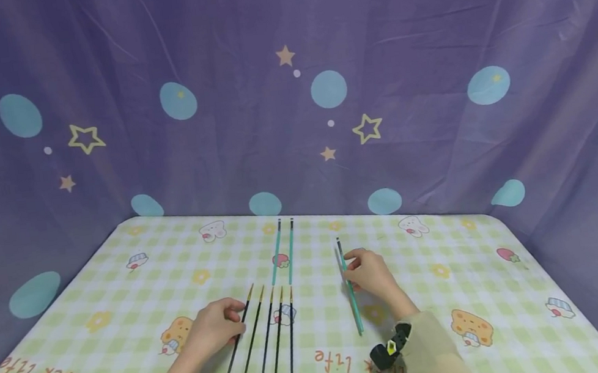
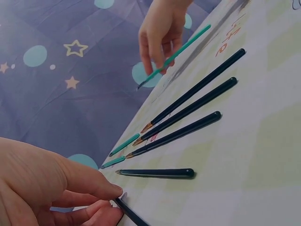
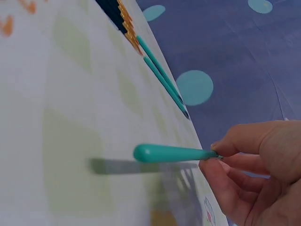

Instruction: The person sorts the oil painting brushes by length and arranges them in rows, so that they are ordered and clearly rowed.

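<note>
My left hand (image 1: 214, 328) pinches the leftmost black paintbrush (image 1: 233, 357) between thumb and fingers, low over the tabletop. Beside it, several more black paintbrushes (image 1: 253, 333) lie in a spread row, their brown-gold tips pointing away from me. Farther back, two teal paintbrushes (image 1: 277, 250) lie side by side with dark tips at the far end. To the right, my right hand (image 1: 370, 274) pinches another teal paintbrush (image 1: 353, 303). In the right wrist view this brush's rounded handle end (image 3: 150, 153) hangs above the cloth, with a shadow beneath.
A green-and-white checked tablecloth (image 1: 176, 274) with printed cartoons and lettering covers the table. Behind it hangs a purple curtain (image 1: 247, 118) with stars and blue dots, close to the table's back edge. Dark straps sit at both wrists.
</note>
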A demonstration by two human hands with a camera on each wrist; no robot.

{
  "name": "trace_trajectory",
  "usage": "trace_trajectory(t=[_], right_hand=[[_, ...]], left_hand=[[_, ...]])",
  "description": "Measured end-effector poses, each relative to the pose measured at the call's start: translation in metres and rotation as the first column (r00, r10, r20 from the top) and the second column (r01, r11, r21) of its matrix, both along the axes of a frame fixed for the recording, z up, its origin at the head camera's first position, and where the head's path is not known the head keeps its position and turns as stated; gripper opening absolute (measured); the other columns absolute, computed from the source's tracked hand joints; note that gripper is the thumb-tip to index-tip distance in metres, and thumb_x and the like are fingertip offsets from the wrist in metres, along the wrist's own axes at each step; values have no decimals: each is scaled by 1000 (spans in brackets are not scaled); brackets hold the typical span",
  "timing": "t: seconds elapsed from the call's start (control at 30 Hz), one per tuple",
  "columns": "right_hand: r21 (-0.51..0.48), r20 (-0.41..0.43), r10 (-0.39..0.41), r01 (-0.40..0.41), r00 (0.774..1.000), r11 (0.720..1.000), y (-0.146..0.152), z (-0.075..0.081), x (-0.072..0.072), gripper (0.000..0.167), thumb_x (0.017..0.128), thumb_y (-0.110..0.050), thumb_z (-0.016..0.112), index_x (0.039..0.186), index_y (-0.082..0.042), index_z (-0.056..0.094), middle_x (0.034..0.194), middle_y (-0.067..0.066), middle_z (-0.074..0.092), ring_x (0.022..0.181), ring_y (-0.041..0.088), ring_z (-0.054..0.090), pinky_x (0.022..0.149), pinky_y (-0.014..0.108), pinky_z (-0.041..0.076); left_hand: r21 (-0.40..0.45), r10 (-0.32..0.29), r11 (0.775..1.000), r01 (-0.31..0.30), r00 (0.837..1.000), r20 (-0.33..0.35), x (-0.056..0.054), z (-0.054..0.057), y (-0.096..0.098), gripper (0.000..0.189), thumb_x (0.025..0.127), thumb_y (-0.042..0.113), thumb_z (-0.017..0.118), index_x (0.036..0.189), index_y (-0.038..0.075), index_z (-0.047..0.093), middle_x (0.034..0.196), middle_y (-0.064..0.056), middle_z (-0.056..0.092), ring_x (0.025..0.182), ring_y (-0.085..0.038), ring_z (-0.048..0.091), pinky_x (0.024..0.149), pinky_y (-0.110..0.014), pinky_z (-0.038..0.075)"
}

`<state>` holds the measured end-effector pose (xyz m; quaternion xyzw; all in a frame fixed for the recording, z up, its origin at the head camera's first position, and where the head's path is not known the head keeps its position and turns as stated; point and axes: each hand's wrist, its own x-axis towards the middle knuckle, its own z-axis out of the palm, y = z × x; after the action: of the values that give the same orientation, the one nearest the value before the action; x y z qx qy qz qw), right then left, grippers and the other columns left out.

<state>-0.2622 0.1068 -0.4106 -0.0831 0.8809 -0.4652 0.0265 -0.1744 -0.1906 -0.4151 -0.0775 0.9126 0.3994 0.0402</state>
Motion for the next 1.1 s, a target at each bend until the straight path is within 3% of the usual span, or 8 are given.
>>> trace_trajectory(t=[0.4, 0.73, 1.1], right_hand=[[-90, 38, 29, -25, 999, 996, -35, -5, -24, 41, 77, -2, 62, 117, 2, 56, 80, 12, 62, 53, 15, 63, 51, 28, 54], [-239, 128, -21, 51, 992, 970, -56, -13, -53, 40, 78, -5, 63, 118, -2, 57, 86, 15, 64, 56, 14, 62, 56, 29, 55], [-290, 141, -61, 100, 988, 952, -67, -18, -72, 40, 80, -8, 63, 119, -2, 57, 86, 16, 65, 55, 11, 61, 56, 27, 55]], left_hand=[[-11, -7, 1000, 7, 1000, -2, 0, -1, 1, 31, 74, 7, 66, 105, 4, 62, 79, -3, 56, 54, -12, 54, 49, -26, 48], [-5, -11, 1000, 10, 1000, -13, -1, -2, 1, 31, 74, 5, 65, 105, 3, 61, 78, -3, 55, 54, -12, 54, 48, -26, 48], [-15, -19, 1000, 19, 1000, -13, -1, -1, 2, 31, 75, 6, 65, 105, 3, 61, 78, -3, 56, 52, -12, 54, 48, -26, 46]])
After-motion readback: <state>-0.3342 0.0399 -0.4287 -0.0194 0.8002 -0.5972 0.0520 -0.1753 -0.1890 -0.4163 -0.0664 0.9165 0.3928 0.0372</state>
